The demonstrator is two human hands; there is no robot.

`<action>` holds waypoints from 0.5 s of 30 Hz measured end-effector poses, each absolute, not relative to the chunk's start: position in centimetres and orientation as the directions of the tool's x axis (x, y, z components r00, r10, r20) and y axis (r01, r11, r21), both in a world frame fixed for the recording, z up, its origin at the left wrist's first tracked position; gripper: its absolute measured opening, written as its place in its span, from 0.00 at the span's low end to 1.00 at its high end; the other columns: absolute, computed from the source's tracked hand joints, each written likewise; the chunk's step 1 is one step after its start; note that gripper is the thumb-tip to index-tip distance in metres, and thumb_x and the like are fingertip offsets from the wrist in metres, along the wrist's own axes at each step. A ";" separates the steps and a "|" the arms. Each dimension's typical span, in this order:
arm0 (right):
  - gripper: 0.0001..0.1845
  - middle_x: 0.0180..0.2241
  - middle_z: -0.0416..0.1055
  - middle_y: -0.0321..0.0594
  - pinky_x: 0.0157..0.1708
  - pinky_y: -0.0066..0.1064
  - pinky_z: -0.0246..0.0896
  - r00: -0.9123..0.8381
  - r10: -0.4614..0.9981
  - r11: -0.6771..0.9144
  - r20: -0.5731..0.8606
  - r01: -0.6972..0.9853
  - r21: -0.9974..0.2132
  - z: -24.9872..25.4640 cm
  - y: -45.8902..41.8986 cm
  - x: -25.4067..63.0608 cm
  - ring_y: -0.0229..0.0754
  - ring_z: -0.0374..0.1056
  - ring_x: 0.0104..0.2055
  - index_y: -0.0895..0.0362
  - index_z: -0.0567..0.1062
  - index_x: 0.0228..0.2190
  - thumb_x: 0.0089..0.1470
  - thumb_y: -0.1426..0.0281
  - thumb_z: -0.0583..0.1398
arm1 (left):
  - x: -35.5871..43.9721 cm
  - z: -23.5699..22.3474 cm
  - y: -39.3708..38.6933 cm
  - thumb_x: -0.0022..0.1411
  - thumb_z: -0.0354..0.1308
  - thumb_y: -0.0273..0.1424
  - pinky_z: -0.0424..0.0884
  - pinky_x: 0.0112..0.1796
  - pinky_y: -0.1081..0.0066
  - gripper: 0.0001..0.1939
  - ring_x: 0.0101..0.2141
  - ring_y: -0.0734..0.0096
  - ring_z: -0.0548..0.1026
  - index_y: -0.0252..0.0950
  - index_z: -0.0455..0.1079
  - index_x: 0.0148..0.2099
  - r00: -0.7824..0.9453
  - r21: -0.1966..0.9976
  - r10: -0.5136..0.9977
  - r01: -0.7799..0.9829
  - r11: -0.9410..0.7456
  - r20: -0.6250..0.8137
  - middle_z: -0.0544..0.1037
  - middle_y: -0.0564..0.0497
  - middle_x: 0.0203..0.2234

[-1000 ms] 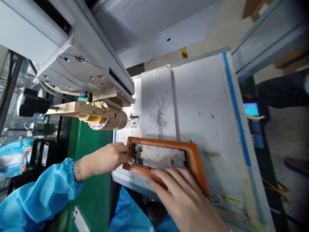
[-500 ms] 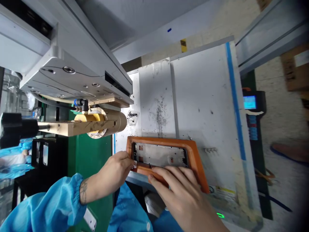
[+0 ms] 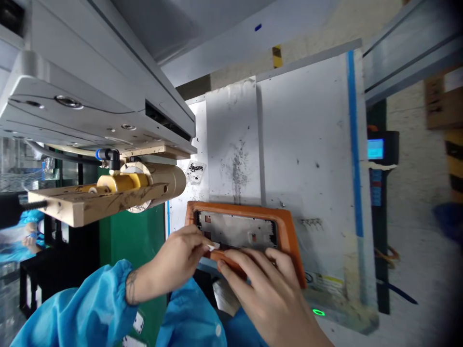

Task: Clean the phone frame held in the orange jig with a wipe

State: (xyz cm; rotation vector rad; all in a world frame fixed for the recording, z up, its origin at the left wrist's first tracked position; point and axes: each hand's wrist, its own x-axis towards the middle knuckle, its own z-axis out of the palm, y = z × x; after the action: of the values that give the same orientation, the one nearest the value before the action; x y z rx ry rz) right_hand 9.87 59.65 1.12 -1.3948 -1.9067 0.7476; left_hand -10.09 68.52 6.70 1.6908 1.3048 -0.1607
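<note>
An orange frame-shaped fixture (image 3: pixel 238 208) lies at the near edge of the white work surface. Set into it is a grey metal plate (image 3: pixel 235 229) with black edges, which looks like a phone's mid-frame. My left hand (image 3: pixel 179 253) pinches a small white piece (image 3: pixel 213 246), perhaps wipe or paper, against the near left side of the plate. Across the fixture's near rim rests my right hand (image 3: pixel 269 284), its thumb and fingers bent around the orange edge. The fingertips hide part of the plate's near side.
A large grey machine arm (image 3: pixel 119 91) with a beige cylinder head (image 3: pixel 168 185) hangs at the left. A small clear bag with black bits (image 3: pixel 196 172) lies beyond the fixture. Black specks (image 3: pixel 238 164) dot the white surface (image 3: pixel 300 120). A handheld controller with a screen (image 3: pixel 376 148) sits right.
My left hand has slid right along the plate's near edge with the white piece. My right hand stays on the fixture's rim. The view has shifted slightly.
</note>
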 end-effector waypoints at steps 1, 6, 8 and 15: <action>0.14 0.46 0.77 0.39 0.50 0.50 0.54 -0.205 0.961 0.273 0.186 0.592 -0.758 1.2 59.6 9.8 0.48 0.70 0.47 0.54 0.79 0.44 0.68 0.76 0.54 | -10.3 7.1 68.9 0.73 0.54 0.25 0.71 0.43 0.73 0.11 0.40 0.70 0.77 0.38 0.79 0.47 0.380 0.591 0.685 0.801 0.092 -0.622 0.79 0.49 0.39; 0.12 0.38 0.79 0.35 0.49 0.49 0.51 -0.147 0.949 0.306 0.281 0.650 -0.696 1.8 59.6 10.2 0.48 0.69 0.47 0.53 0.80 0.40 0.68 0.75 0.56 | -11.4 8.1 70.2 0.75 0.55 0.36 0.68 0.39 0.73 0.13 0.36 0.73 0.75 0.37 0.78 0.41 0.293 0.569 0.668 0.787 0.239 -0.684 0.78 0.52 0.34; 0.13 0.35 0.78 0.35 0.46 0.47 0.51 -0.154 0.940 0.327 0.304 0.660 -0.677 2.1 59.8 10.7 0.47 0.68 0.43 0.55 0.79 0.39 0.70 0.75 0.54 | -11.8 8.2 70.4 0.75 0.55 0.35 0.68 0.40 0.74 0.13 0.37 0.73 0.75 0.37 0.78 0.41 0.296 0.573 0.653 0.778 0.259 -0.697 0.78 0.52 0.35; 0.14 0.37 0.79 0.38 0.43 0.46 0.54 -0.215 0.914 0.399 0.345 0.627 -0.669 1.9 59.7 11.6 0.47 0.66 0.40 0.60 0.80 0.41 0.69 0.77 0.53 | -12.6 9.1 70.7 0.74 0.55 0.31 0.68 0.39 0.69 0.11 0.37 0.67 0.75 0.38 0.79 0.43 0.320 0.400 0.621 0.917 -0.012 -0.715 0.76 0.49 0.37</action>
State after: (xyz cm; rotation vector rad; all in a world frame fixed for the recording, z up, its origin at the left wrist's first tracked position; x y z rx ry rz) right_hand 11.59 59.71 1.85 -1.3158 -1.9406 0.5091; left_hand -12.62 70.68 9.13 1.7230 1.3907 -0.4300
